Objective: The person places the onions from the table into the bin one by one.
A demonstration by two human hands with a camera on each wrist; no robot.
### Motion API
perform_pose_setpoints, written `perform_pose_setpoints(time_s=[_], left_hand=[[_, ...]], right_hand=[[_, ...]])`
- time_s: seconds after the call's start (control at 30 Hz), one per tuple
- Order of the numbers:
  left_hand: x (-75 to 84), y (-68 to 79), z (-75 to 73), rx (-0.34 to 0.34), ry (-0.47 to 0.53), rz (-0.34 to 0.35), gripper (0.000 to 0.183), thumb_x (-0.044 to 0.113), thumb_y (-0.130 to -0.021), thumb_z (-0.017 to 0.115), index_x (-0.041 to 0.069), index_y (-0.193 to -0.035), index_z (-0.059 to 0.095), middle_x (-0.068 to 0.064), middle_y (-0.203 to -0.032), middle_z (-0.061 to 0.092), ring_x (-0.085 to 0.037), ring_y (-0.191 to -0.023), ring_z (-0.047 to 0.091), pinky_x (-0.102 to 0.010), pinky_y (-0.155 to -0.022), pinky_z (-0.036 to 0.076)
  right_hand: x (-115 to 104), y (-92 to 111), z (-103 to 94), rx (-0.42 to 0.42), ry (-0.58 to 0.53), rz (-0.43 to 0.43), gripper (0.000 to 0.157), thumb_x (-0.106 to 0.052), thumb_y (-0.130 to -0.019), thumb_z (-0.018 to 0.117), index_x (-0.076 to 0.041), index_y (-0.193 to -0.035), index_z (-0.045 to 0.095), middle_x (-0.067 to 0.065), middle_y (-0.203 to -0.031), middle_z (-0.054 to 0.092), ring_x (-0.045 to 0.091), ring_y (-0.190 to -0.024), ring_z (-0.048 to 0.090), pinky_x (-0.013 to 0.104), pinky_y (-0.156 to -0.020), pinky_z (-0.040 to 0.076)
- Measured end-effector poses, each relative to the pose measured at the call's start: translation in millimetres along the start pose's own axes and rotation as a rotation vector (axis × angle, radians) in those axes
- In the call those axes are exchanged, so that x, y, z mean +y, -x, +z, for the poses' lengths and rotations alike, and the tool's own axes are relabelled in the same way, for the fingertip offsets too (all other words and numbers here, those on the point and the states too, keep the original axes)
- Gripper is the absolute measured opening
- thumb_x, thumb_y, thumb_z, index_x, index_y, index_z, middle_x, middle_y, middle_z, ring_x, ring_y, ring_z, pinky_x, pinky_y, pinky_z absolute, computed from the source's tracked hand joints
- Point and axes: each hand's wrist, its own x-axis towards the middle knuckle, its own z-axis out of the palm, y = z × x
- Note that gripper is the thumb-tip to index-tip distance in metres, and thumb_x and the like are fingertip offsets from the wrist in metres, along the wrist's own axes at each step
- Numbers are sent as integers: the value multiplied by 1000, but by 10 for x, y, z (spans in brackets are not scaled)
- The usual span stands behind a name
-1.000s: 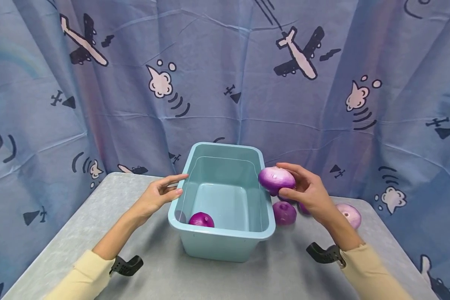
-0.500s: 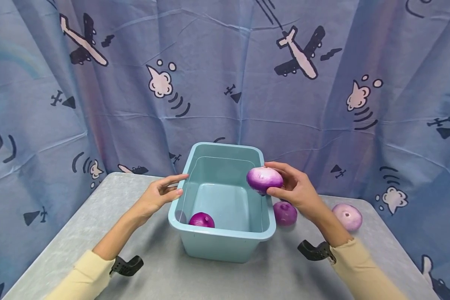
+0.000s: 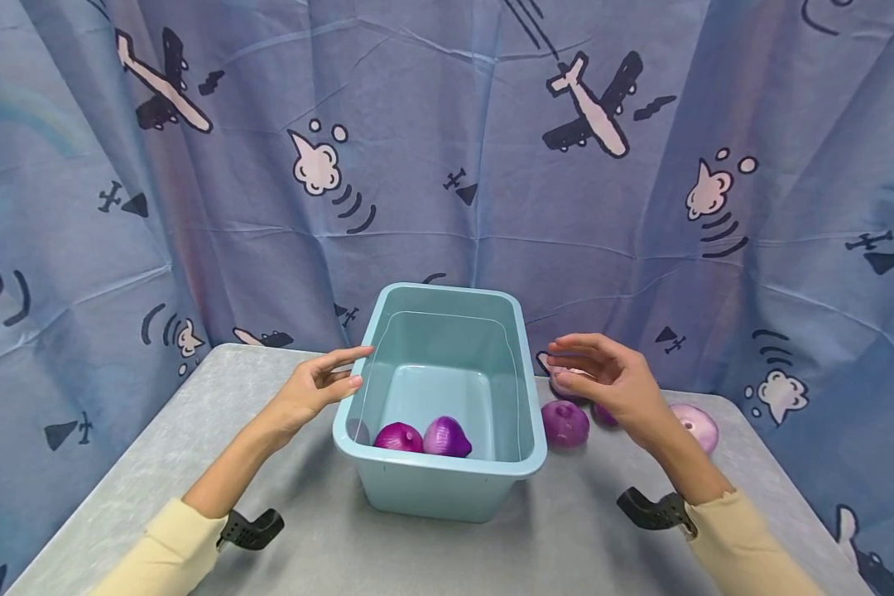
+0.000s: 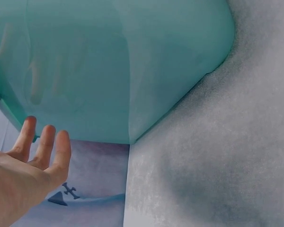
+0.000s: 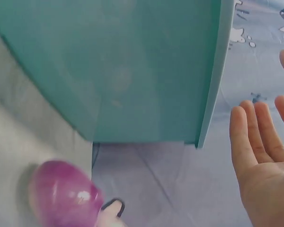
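Note:
A light blue plastic bin (image 3: 439,488) stands on the table, and two red onions lie inside near its front wall: a round magenta onion (image 3: 398,437) and a more pointed purple onion (image 3: 447,437). My left hand (image 3: 309,387) is at the bin's left rim, fingertips touching it; in the left wrist view its fingers (image 4: 61,149) are loosely extended beside the outer wall. To the right of the bin my right hand (image 3: 611,382) hovers with relaxed fingers and holds nothing. Beneath it, a red onion (image 3: 566,385) is partly hidden by the fingers.
More red onions rest right of the bin: a purple onion (image 3: 564,424) close to its wall, one onion (image 3: 603,415) mostly behind the right hand, and a paler onion (image 3: 696,426) by the right forearm. A patterned blue curtain (image 3: 417,165) hangs behind the grey table (image 3: 313,538).
My right hand carried a red onion leftward over the bin's rim and let it go; that onion now lies inside beside the first. The right hand has moved back right. The left hand stays put.

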Motion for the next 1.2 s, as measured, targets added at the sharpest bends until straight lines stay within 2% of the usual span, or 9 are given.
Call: perform_pose_setpoints(time_s=[0.13, 0.27, 0.43, 0.73, 0.9, 1.13, 1.2], left_hand=[[-3, -4, 0, 5, -10, -8, 51, 18, -99, 69, 9, -146, 56, -12, -149, 50, -33, -136, 46, -50, -108, 38], [0, -8, 2, 4, -14, -11, 51, 19, -99, 69, 9, -147, 55, -12, -150, 49, -32, -137, 45, -52, -108, 37], [4, -8, 6, 0, -14, -9, 51, 19, -99, 69, 9, -147, 55, -13, -150, 49, -32, -136, 46, -52, -108, 37], [0, -2, 5, 1, -12, -3, 51, 18, -99, 68, 8, -147, 55, -13, -151, 48, -33, -137, 46, -52, -109, 36], [2, 1, 2, 3, -14, -4, 51, 19, -99, 68, 8, -147, 55, -13, -151, 48, -34, -137, 45, -53, -109, 35], [7, 4, 2, -1, -19, -6, 51, 20, -99, 68, 9, -147, 55, -12, -151, 48, -33, -137, 45, -54, -109, 35], [8, 6, 0, -2, -21, -4, 51, 20, -99, 68, 9, -147, 55, -12, -151, 48, -33, -136, 45, -54, -109, 35]], right_hand=[[34, 119, -108, 41, 67, 31, 39, 4, -92, 73, 4, -129, 61, 25, -126, 63, 27, -111, 66, 33, -88, 54], [82, 239, -210, 61, 66, 37, 36, 6, -92, 71, 7, -127, 61, 25, -124, 63, 23, -108, 67, 30, -89, 53], [162, 379, -343, 86, 67, 56, 35, 7, -93, 69, 9, -127, 60, 19, -121, 66, 18, -108, 67, 27, -89, 52], [240, 551, -536, 130, 191, 117, 34, 1, -95, 70, 7, -127, 61, 11, -119, 68, 16, -105, 68, 23, -87, 52], [262, 639, -614, 154, 268, 161, 35, -7, -97, 71, 2, -129, 61, 6, -121, 68, 9, -106, 66, 20, -85, 52], [312, 790, -751, 191, 128, 162, 36, 2, -97, 66, 12, -130, 55, 4, -117, 70, 15, -102, 70, 28, -81, 56], [326, 836, -790, 204, 123, 171, 36, 2, -97, 67, 13, -130, 55, 2, -116, 70, 15, -102, 70, 28, -81, 56]])
